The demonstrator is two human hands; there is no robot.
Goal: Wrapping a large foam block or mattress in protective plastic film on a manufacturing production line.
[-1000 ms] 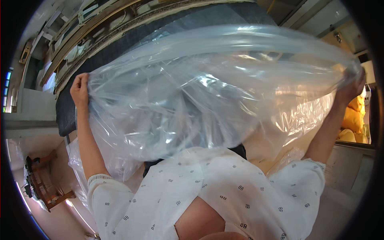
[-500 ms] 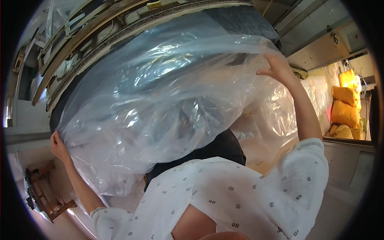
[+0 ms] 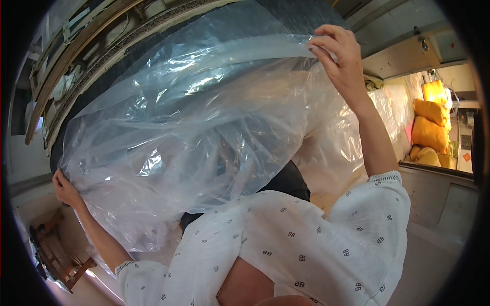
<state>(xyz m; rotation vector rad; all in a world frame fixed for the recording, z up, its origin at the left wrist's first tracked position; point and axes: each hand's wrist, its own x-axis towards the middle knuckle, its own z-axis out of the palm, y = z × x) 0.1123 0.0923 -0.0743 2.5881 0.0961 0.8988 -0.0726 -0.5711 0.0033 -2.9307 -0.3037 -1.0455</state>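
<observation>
A large clear plastic sheet (image 3: 204, 127) is stretched between my two hands, wrinkled and shiny. Its far part lies over a dark padded surface (image 3: 291, 23). The near part hangs in folds in front of my body. At the left edge, my left hand (image 3: 66, 188) is closed on the sheet, with its fingertips pressed together. Far right, my right hand (image 3: 341, 61) pinches the sheet's far corner between thumb and fingers. The folds partly hide the black cloth at my waist.
Long wooden strips and frames (image 3: 76, 56) run along the far left. A wooden stool-like frame (image 3: 58, 250) stands at the lower left. On the right are a wooden board (image 3: 403, 53) and stacked orange-yellow bundles (image 3: 429, 127). More clear plastic (image 3: 390, 109) lies beyond my right arm.
My right hand has moved up and slightly left, its fingers now closing on the sheet's edge. My left hand has shifted a little left, still holding the sheet.
</observation>
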